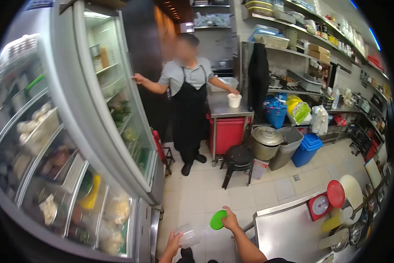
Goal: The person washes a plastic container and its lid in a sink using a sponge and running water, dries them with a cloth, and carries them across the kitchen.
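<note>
At the lower middle of the head view, my left hand [174, 242] grips a clear plastic container [190, 236], which is tilted and see-through. My right hand [230, 219] pinches a round green lid [217, 220] by its edge, apart from the container. Both hands are above the tiled floor, between the glass-fronted fridge [81, 144] on the left and a steel worktable [284, 228] on the right. What the container holds, if anything, I cannot make out.
A co-worker [189, 96] in a black apron stands ahead, one hand at the fridge door, the other on a white tub [234, 101]. A black stool [238, 158], a large pot [267, 142] and a blue bin [307, 150] stand beyond. A red scale [319, 205] sits on the worktable.
</note>
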A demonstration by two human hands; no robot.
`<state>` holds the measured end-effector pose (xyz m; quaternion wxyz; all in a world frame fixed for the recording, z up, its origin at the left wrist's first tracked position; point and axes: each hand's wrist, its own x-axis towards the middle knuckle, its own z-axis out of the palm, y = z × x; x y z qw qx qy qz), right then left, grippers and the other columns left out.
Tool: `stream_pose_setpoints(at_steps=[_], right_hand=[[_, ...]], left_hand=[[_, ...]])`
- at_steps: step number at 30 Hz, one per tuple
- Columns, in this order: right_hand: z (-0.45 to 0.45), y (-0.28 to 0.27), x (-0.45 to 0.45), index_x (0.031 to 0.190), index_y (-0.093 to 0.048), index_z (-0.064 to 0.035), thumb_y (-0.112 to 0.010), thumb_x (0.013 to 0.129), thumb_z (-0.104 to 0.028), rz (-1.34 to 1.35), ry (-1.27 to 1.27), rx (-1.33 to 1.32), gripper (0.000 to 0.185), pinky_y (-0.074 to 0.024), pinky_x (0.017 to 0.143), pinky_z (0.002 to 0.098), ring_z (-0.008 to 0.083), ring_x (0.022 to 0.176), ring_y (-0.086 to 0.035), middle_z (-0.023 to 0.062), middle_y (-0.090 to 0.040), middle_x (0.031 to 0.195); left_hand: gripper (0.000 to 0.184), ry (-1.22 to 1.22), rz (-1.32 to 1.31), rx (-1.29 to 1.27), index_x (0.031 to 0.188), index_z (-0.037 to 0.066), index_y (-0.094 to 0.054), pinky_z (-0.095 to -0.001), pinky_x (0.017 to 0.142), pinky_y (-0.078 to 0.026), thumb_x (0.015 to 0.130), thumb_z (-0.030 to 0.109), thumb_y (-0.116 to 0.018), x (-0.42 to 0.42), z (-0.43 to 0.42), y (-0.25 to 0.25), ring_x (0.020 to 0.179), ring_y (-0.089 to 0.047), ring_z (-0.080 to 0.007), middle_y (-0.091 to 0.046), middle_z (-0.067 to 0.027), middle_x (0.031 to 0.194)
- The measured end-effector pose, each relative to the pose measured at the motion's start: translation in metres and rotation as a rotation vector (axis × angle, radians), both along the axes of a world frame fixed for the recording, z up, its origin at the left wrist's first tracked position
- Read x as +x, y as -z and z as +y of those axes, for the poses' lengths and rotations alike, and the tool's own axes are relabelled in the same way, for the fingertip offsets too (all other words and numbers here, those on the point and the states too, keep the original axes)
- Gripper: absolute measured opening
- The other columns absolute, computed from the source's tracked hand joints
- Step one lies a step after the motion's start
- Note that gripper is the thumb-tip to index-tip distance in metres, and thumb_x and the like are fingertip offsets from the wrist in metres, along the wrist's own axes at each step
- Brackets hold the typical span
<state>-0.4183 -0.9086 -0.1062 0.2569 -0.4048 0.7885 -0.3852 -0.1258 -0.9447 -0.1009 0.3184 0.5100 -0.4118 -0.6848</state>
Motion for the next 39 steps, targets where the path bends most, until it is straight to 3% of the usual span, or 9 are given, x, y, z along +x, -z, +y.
stream_pose_setpoints(at_steps=[7, 9, 11, 13, 14, 19, 28, 35, 39], right_hand=[[-0.063, 0.022, -0.074, 0.108, -0.062, -0.0086, -0.06, 0.074, -0.01, 0.069, 0.0, -0.027, 0.033, -0.0475, 0.087, 0.0396, 0.0374, 0.099, -0.059, 0.02, -0.063, 0.105], [-0.08, 0.016, -0.094, 0.114, -0.059, -0.0044, -0.068, 0.073, -0.014, 0.18, 0.06, -0.059, 0.043, -0.0471, 0.089, 0.0374, 0.034, 0.102, -0.06, 0.0203, -0.063, 0.107], [-0.093, -0.01, -0.11, 0.116, -0.058, -0.0012, -0.072, 0.071, -0.016, 0.126, 0.135, -0.066, 0.05, -0.0466, 0.09, 0.0363, 0.0323, 0.103, -0.06, 0.0209, -0.062, 0.108], [-0.111, -0.043, -0.129, 0.124, -0.049, 0.0069, -0.082, 0.065, -0.023, 0.077, 0.177, -0.034, 0.074, -0.0454, 0.092, 0.0344, 0.0269, 0.108, -0.056, 0.0193, -0.059, 0.116], [-0.117, -0.07, -0.131, 0.127, -0.046, 0.0056, -0.082, 0.065, -0.018, 0.138, 0.204, -0.011, 0.075, -0.0456, 0.093, 0.0349, 0.0276, 0.11, -0.055, 0.0186, -0.054, 0.12], [-0.135, -0.095, -0.155, 0.135, -0.035, 0.0026, -0.076, 0.067, 0.0, -0.004, 0.356, -0.245, 0.08, -0.0487, 0.093, 0.0364, 0.0298, 0.115, -0.051, 0.0154, -0.04, 0.129], [-0.202, -0.068, -0.261, 0.127, -0.044, 0.0042, -0.063, 0.07, 0.011, 0.205, 0.637, -0.494, 0.06, -0.0557, 0.081, 0.0346, 0.0303, 0.107, -0.055, 0.0181, -0.05, 0.116], [-0.263, -0.069, -0.359, 0.119, -0.052, 0.0042, -0.068, 0.071, 0.008, -0.038, 0.547, -0.428, 0.05, -0.055, 0.081, 0.033, 0.0333, 0.109, -0.055, 0.0185, -0.051, 0.115], [-0.278, -0.065, -0.403, 0.112, -0.057, 0.0017, -0.068, 0.076, 0.002, 0.158, 0.389, -0.324, 0.037, -0.0552, 0.077, 0.0349, 0.0384, 0.101, -0.057, 0.0236, -0.05, 0.115]], left_hand=[[0.053, 0.313, 0.212, 0.35, 0.125, 0.005, -0.037, -0.0475, 0.065, -0.054, 0.088, 0.039, -0.053, -0.031, -0.121, 0.081, 0.092, -0.061, -0.0302, -0.055, -0.0155, 0.111], [0.054, 0.468, -0.04, 0.306, 0.126, 0.006, -0.045, -0.0525, 0.073, -0.051, 0.089, 0.046, -0.046, -0.06, -0.156, 0.069, 0.093, -0.061, -0.0306, -0.059, -0.0148, 0.108], [0.062, 0.626, 0.011, 0.318, 0.127, 0.004, -0.042, -0.0493, 0.072, -0.052, 0.086, 0.049, -0.051, -0.087, -0.191, 0.034, 0.096, -0.06, -0.03, -0.057, -0.0164, 0.112], [0.073, 0.676, -0.293, 0.209, 0.129, 0.001, -0.037, -0.0469, 0.07, -0.053, 0.081, 0.051, -0.06, -0.111, -0.223, 0.034, 0.098, -0.059, -0.0297, -0.054, -0.0175, 0.117], [0.097, 0.72, -0.276, 0.198, 0.131, -0.006, -0.033, -0.0444, 0.07, -0.053, 0.068, 0.056, -0.072, -0.121, -0.242, 0.049, 0.101, -0.058, -0.031, -0.052, -0.0218, 0.119], [0.097, 0.968, -0.395, 0.081, 0.132, -0.006, -0.034, -0.0436, 0.071, -0.052, 0.068, 0.057, -0.072, -0.171, -0.312, 0.049, 0.102, -0.057, -0.0291, -0.053, -0.0209, 0.119], [0.093, 1.009, -0.438, 0.128, 0.13, -0.003, -0.037, -0.0417, 0.07, -0.052, 0.068, 0.055, -0.073, -0.268, -0.369, 0.068, 0.099, -0.059, -0.0271, -0.056, -0.0168, 0.116], [0.102, 1.0, -0.511, 0.227, 0.14, -0.001, -0.021, -0.0454, 0.077, -0.051, 0.071, 0.054, -0.072, -0.362, -0.4, 0.023, 0.102, -0.058, -0.0304, -0.05, -0.0188, 0.123], [0.102, 0.996, -0.533, 0.252, 0.139, -0.003, -0.023, -0.0423, 0.078, -0.051, 0.07, 0.054, -0.072, -0.423, -0.426, 0.031, 0.104, -0.057, -0.0294, -0.05, -0.0192, 0.122]])
